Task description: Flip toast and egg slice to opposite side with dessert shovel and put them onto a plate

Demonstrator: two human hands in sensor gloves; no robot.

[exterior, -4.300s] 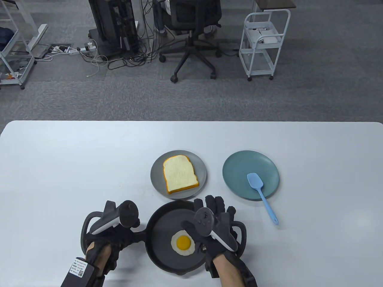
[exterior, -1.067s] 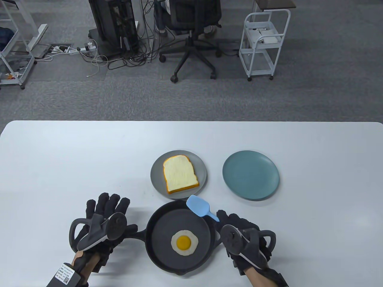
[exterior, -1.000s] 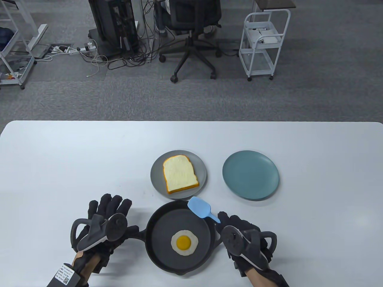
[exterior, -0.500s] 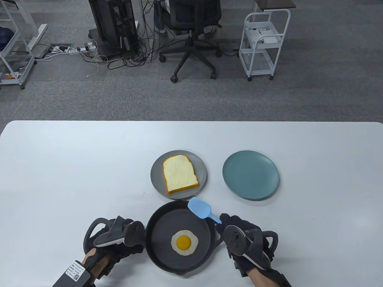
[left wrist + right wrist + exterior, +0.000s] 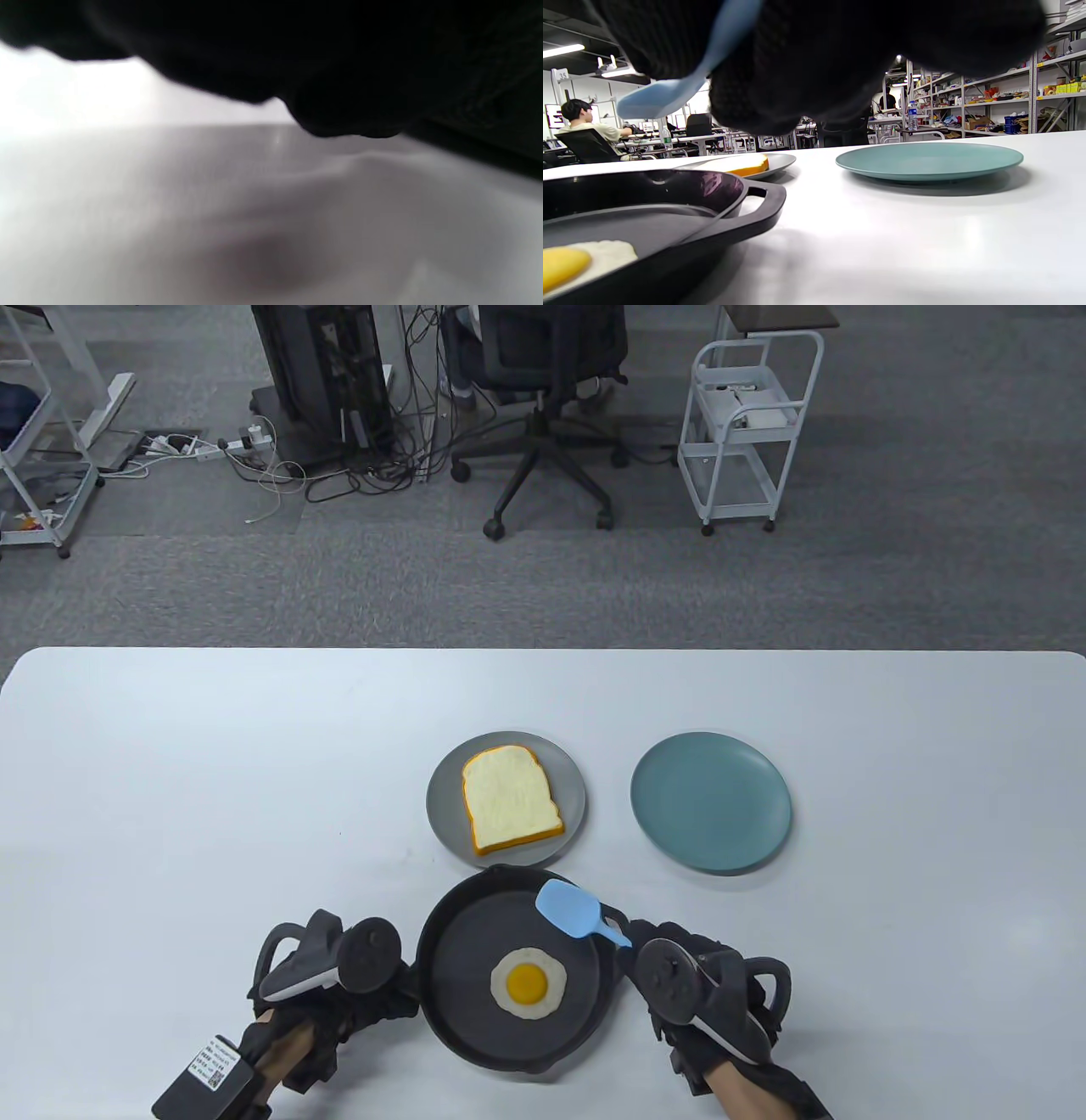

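Clamped in my right hand [image 5: 708, 997], the dessert shovel [image 5: 570, 909] hovers over the pan [image 5: 458, 933]; my left hand [image 5: 327, 984] grips its handle. Egg slice [image 5: 528, 982] lies just below the blade: I should slide in low. Toast [image 5: 510, 800] waits beyond.

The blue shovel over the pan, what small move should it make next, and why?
Probably lower the blue shovel and slide its blade under the egg. The right hand holds it above the pan's far rim, clear of the egg, while the left hand is at the pan's handle.
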